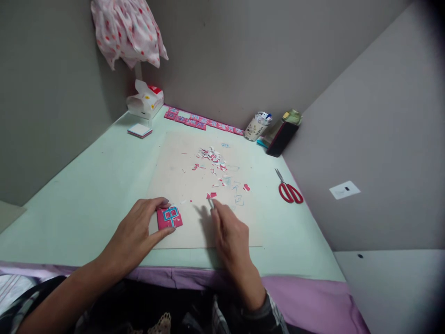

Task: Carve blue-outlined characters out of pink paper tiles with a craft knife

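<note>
My left hand (141, 229) lies at the board's near left, its thumb and fingers closed around the edges of a small red card (160, 221). A blue-outlined character with pale lines shows on the card's face. To the right, my right hand (231, 234) pinches a slim craft knife (211, 202); only its pale, thin front end shows, the rest is hidden in the fingers. Its tip points at red paper scraps (212, 195). Both hands rest over a beige board (187, 239). Farther up the board lies a loose pile of red and white paper scraps (211, 157).
Red-handled scissors (290, 192) lie on the right. Several red character cards (189, 121) line the back edge. A stack of cards (139, 130), an open white box (146, 102), a patterned cup (256, 126) and a dark phone-like slab (282, 138) stand around the pale green table (86, 185).
</note>
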Demonstrator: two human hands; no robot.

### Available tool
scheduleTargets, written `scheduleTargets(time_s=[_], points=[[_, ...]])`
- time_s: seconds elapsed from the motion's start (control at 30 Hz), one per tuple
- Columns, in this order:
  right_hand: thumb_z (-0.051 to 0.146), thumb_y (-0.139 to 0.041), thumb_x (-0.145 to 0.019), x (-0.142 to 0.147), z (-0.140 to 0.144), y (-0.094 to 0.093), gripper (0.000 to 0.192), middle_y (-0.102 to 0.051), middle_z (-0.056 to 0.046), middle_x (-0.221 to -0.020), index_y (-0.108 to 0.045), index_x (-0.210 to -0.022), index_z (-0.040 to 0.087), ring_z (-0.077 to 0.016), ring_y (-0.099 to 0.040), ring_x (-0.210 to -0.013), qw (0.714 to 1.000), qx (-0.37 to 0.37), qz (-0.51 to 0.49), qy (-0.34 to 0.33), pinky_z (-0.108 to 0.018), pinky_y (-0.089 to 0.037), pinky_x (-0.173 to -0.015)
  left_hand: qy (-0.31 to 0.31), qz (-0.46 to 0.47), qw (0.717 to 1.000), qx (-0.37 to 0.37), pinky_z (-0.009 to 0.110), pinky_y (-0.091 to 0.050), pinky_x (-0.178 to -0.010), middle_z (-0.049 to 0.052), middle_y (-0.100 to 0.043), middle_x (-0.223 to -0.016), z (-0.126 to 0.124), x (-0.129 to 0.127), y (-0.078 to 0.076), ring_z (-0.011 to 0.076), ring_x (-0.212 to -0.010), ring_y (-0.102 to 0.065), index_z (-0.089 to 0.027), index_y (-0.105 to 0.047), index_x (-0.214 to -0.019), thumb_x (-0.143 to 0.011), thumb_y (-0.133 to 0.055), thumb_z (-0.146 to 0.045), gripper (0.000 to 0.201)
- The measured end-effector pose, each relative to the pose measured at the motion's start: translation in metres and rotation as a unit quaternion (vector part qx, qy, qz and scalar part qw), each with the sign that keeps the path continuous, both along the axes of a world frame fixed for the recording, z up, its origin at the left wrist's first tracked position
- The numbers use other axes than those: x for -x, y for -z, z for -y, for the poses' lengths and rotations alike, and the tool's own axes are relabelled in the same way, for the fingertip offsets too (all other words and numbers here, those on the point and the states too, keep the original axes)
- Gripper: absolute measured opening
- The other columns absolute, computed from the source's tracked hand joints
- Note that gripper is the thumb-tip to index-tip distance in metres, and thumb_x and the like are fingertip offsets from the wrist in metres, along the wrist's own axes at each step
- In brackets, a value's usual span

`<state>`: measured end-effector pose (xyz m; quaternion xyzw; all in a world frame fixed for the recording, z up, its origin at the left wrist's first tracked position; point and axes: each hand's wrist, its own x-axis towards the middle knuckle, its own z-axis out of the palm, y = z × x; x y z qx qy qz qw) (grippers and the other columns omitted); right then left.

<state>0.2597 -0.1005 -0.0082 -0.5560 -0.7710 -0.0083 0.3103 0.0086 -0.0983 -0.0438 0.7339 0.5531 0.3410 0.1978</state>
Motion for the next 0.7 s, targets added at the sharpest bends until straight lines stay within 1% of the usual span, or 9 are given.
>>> scheduleTargets(time_s=[0.07, 0.13, 0.23, 0.3, 0.37, 0.53, 0.7], points=[[0.025, -0.039, -0.114, 0.002, 0.012, 0.002, 0.035, -0.073, -0.004, -0.082, -0.069, -0.128, 0.014, -0.0157, -0.066, -0.069, 0.997, -0.01, 0.046, -0.069, -0.026, -0.045, -0.062, 0.004, 0.008, 1.0, 0.004, 0.05, -0.056, -0.102, 0.01, -0.071, -0.124, 0.0, 0.0, 0.0, 0.0323, -0.116, -0.067, -0.025, -0.059, -0.131, -0.097, -0.065, -0.049, 0.042], [0.029, -0.041, -0.115, 0.007, 0.023, 0.002, 0.033, -0.07, -0.002, -0.077, -0.071, -0.12, 0.017, -0.0144, -0.063, -0.066, 0.992, -0.006, 0.078, -0.096, -0.026, -0.042, -0.061, 0.012, 0.018, 1.0, 0.004, 0.05, -0.055, -0.104, 0.009, -0.071, -0.127, 0.0, 0.0, 0.0, 0.0315, -0.118, -0.067, -0.027, -0.059, -0.132, -0.098, -0.064, -0.049, 0.04], [0.034, -0.039, -0.117, 0.012, 0.031, -0.001, 0.036, -0.067, 0.0, -0.074, -0.073, -0.114, 0.022, -0.0127, -0.056, -0.058, 0.99, 0.001, 0.115, -0.077, -0.028, -0.034, -0.055, 0.025, 0.033, 0.999, 0.004, 0.05, -0.054, -0.108, 0.007, -0.07, -0.13, 0.0, 0.001, 0.002, 0.0297, -0.121, -0.067, -0.03, -0.059, -0.134, -0.1, -0.062, -0.05, 0.04], [0.033, -0.034, -0.118, 0.013, 0.031, -0.003, 0.039, -0.067, 0.001, -0.074, -0.072, -0.119, 0.024, -0.0128, -0.053, -0.054, 0.988, -0.003, 0.136, -0.069, -0.03, -0.029, -0.053, 0.036, 0.04, 0.998, 0.01, 0.049, -0.052, -0.11, 0.006, -0.069, -0.133, 0.0, 0.002, 0.003, 0.029, -0.123, -0.066, -0.031, -0.059, -0.137, -0.102, -0.06, -0.051, 0.04], [0.031, -0.031, -0.118, 0.012, 0.03, -0.004, 0.04, -0.067, 0.0, -0.077, -0.07, -0.124, 0.024, -0.0135, -0.053, -0.054, 0.986, 0.002, 0.148, -0.073, -0.032, -0.029, -0.053, 0.045, 0.046, 0.998, 0.019, 0.05, -0.051, -0.111, 0.007, -0.068, -0.136, 0.0, 0.003, 0.004, 0.0289, -0.125, -0.065, -0.031, -0.058, -0.139, -0.103, -0.059, -0.052, 0.041], [0.023, -0.039, -0.114, 0.01, 0.031, 0.002, 0.033, -0.066, 0.0, -0.079, -0.072, -0.113, 0.023, -0.0153, -0.052, -0.054, 0.983, 0.02, 0.158, -0.088, -0.033, -0.03, -0.053, 0.05, 0.051, 0.997, 0.034, 0.05, -0.049, -0.114, 0.006, -0.067, -0.138, 0.0, 0.004, 0.003, 0.0281, -0.128, -0.064, -0.031, -0.056, -0.141, -0.103, -0.06, -0.051, 0.042], [0.015, -0.047, -0.107, 0.012, 0.033, 0.006, 0.028, -0.066, -0.001, -0.083, -0.073, -0.115, 0.025, -0.0154, -0.05, -0.056, 0.983, 0.025, 0.166, -0.074, -0.033, -0.029, -0.053, 0.053, 0.052, 0.997, 0.035, 0.049, -0.05, -0.114, 0.006, -0.066, -0.137, 0.0, 0.004, 0.003, 0.0273, -0.127, -0.063, -0.032, -0.056, -0.14, -0.104, -0.06, -0.051, 0.041]])
